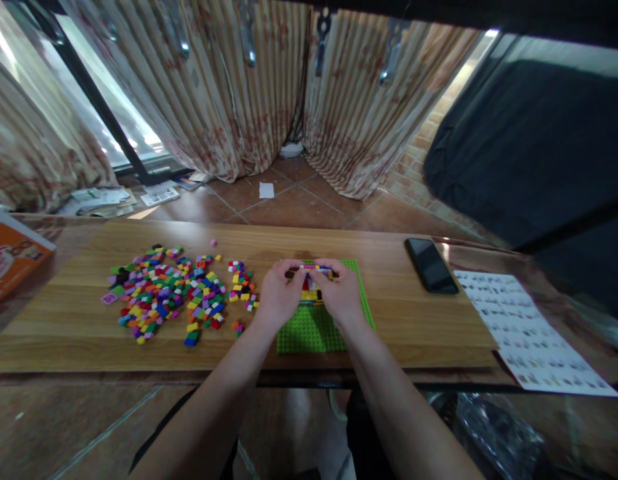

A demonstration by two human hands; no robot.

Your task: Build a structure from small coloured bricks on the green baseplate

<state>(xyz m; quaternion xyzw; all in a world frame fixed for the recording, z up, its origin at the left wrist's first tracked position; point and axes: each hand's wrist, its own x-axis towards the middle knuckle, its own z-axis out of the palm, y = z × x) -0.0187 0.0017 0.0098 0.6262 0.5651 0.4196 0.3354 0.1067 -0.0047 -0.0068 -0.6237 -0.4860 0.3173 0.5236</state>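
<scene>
A green studded baseplate lies on the wooden table. On its upper half stands a small structure of multicoloured toy bricks, with yellow, red, white and blue pieces showing. My left hand is closed around the left side of the structure, thumb on its near face. From the right, my right hand grips it the same way, the two thumbs close together near the top. A row of purple, yellow and blue bricks shows between the fingers. The fingertips behind the structure are hidden.
Loose toy bricks are heaped on the left of the table, with smaller clusters nearer the baseplate. A black phone and a printed sheet lie to the right. An orange box stands far left.
</scene>
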